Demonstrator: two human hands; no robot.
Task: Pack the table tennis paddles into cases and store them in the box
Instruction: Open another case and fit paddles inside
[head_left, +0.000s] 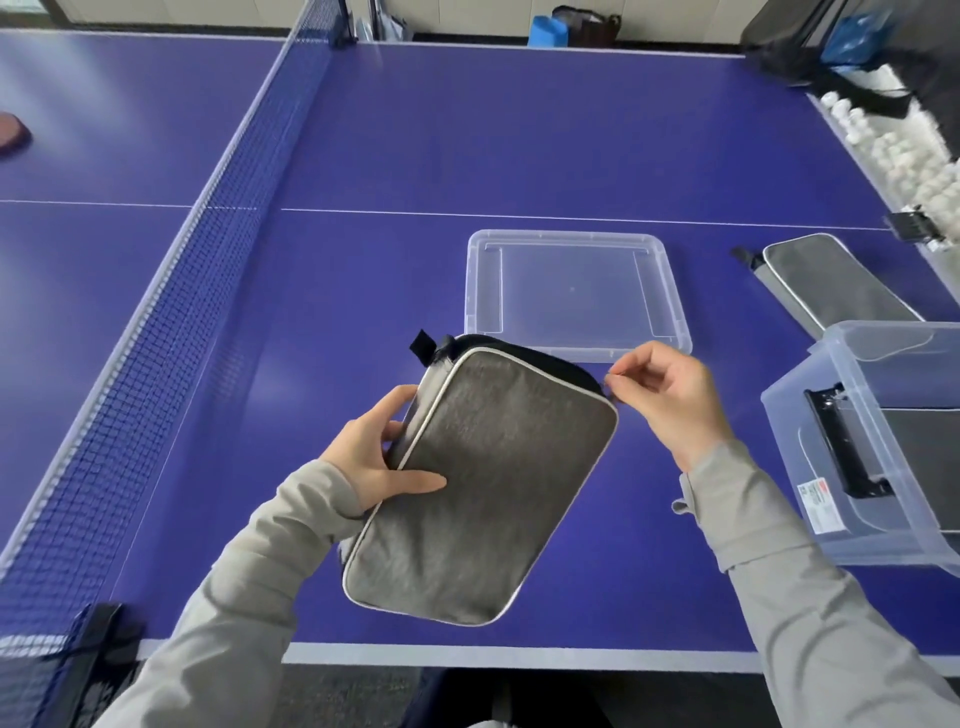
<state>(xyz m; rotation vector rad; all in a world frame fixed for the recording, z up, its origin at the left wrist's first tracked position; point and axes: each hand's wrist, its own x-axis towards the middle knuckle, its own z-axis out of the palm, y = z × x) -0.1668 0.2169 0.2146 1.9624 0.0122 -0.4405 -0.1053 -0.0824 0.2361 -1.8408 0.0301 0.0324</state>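
Note:
A grey paddle case (483, 483) with white piping is held tilted above the blue table near its front edge. My left hand (382, 449) grips its left edge, thumb lying on the grey face. My right hand (670, 389) pinches the zipper pull at the case's upper right corner. The clear storage box (831, 415) stands at the right, a grey case visible through its wall. A second grey case (836, 286) lies flat behind the box. A red paddle (13, 132) lies far left, beyond the net. No paddle shows inside the held case.
The box's clear lid (576, 293) lies flat on the table just behind the held case. The net (171, 332) runs along the left. A trough of white balls (904, 150) lines the table's right edge, with dark bags behind it.

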